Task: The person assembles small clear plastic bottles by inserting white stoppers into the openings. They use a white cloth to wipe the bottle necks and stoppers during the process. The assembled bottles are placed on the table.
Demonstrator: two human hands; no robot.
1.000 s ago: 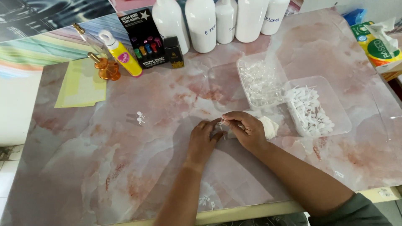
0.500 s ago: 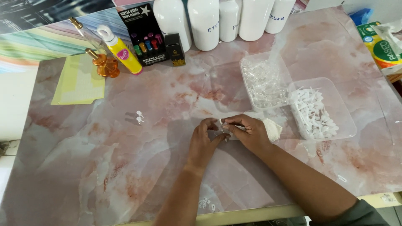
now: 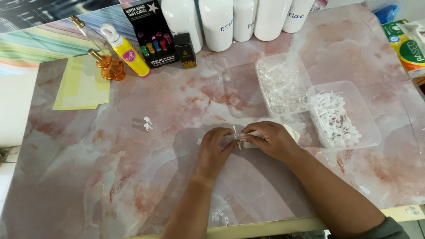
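Hands unmoved, small white-clear piece (pinched).

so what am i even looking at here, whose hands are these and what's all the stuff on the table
No machine here: a person wears a camera on the head, so the one picture looks down over their own two bare hands at a pink marbled table. The left hand and right hand meet at the middle, pinching a tiny white and clear part between the fingers. Under the right hand lies something cream-coloured; what it is, I cannot tell. To the right stand two clear trays, one of clear bits and one of small white parts. At the back are big white bottles, a black box, a yellow spray bottle and a small amber bottle.
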